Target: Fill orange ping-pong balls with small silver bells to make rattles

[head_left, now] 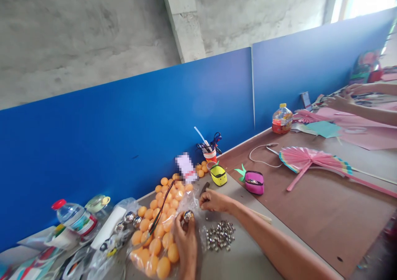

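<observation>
My left hand (186, 240) is closed around a small silver bell (187, 216), held up over the table edge of a clear bag of orange ping-pong balls (156, 238). My right hand (213, 200) rests on the table just right of it, fingers pinched together at the bag's plastic; what they pinch is too small to make out. A heap of small silver bells (219, 235) lies in clear plastic just below my right hand. More silver bells (129, 218) sit left of the balls.
A blue partition (155, 123) runs behind the table. A yellow pouch (218, 175), a pink pouch (254, 182), a cup of pens (211, 152), a pink paper fan (310, 161), water bottles (76, 218) and a juice jug (281, 119) stand around. Another person's hands (341, 100) work at the far right.
</observation>
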The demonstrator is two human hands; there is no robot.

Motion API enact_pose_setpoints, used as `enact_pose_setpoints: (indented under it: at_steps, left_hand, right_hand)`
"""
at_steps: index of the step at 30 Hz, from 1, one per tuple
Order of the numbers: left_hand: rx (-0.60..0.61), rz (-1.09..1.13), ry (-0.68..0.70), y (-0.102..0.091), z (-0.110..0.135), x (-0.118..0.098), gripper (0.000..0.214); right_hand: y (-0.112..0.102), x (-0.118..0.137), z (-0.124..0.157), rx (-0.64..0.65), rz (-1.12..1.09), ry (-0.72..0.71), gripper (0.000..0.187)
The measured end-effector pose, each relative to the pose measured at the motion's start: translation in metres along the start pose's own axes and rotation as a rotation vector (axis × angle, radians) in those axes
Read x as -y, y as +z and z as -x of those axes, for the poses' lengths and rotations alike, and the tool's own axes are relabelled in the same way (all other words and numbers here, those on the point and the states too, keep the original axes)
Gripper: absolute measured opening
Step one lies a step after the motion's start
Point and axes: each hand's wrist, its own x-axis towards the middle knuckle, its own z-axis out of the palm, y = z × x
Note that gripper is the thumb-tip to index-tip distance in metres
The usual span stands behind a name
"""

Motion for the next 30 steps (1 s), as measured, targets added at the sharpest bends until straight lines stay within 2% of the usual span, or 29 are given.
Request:
enact_pose_setpoints:
  at_steps: [3,6,10,14,17,20,25,28,30]
  left_hand:
    - [0.051,-0.021,-0.017,-0.001,-0.002,0.000,0.050]
    - [0.053,-0.058,0.022,-0.002,-0.002,-0.001,0.048]
    - [0.033,-0.061,0.032,-0.002,-0.002,0.000,0.049]
    - [0.041,-0.096,0.039,-0.003,-0.003,0.003,0.051]
    - [0.070,-0.127,0.063,-0.005,-0.004,0.003,0.051]
    - [0.051,-0.134,0.082,-0.004,-0.003,0.001,0.052]
    - [0.079,0.040,-0.019,0.000,0.000,-0.003,0.057]
    - [0.075,0.097,-0.052,0.002,0.000,-0.001,0.058]
    - [0.070,0.102,-0.069,0.003,-0.001,0.002,0.059]
  right_hand:
    - [-0.014,-0.003,0.002,0.069,0.280,-0.085,0.013]
    - [-0.011,-0.008,0.003,0.134,0.451,-0.102,0.018]
    - [0.000,-0.016,0.003,0.154,0.532,-0.094,0.024]
    - [0.005,-0.015,0.004,0.107,0.502,-0.092,0.020]
    - [0.005,-0.011,0.004,0.066,0.433,-0.083,0.020]
    - [0.004,-0.007,0.003,0.008,0.301,-0.076,0.016]
    - [0.009,-0.002,0.000,-0.083,0.026,-0.092,0.001]
    - [0.013,0.000,0.000,-0.104,-0.296,-0.092,0.015]
    - [0.015,0.002,0.001,-0.066,-0.477,-0.056,0.024]
